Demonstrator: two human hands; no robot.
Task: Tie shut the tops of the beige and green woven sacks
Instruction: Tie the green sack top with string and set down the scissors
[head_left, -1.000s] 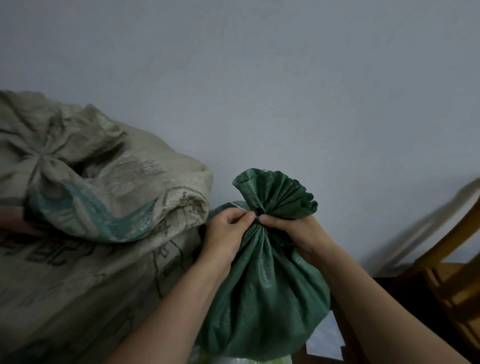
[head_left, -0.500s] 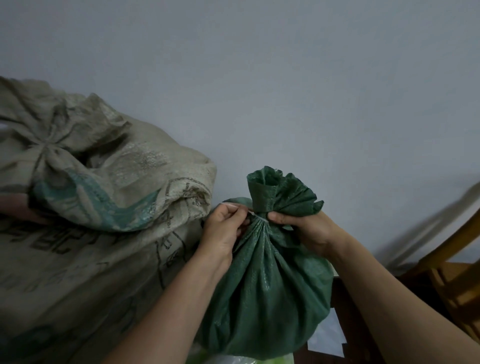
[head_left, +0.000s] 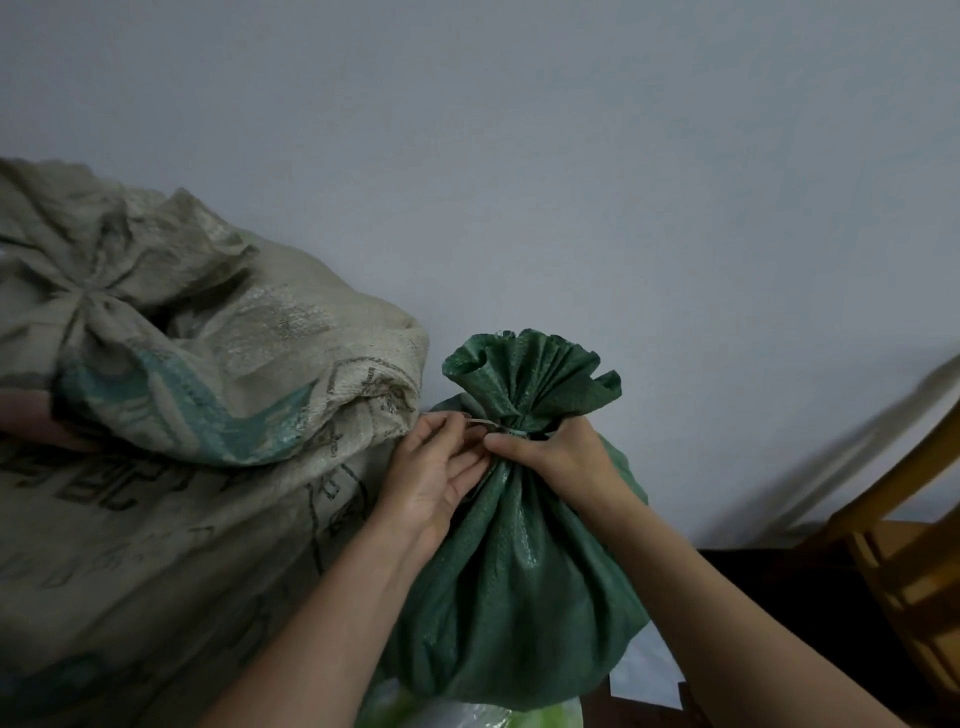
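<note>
Fingers of the left hand (head_left: 434, 470) pinch a tie (head_left: 482, 423). The right hand (head_left: 563, 457) grips the green sack (head_left: 519, 582) at its neck.

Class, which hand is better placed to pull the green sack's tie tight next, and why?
Left. The left hand pinches the pale tie strand leading from the neck of the green sack, while the right hand grips that neck, steadying it.

Pale wall (head_left: 571, 156), wooden chair (head_left: 914, 561)
</note>
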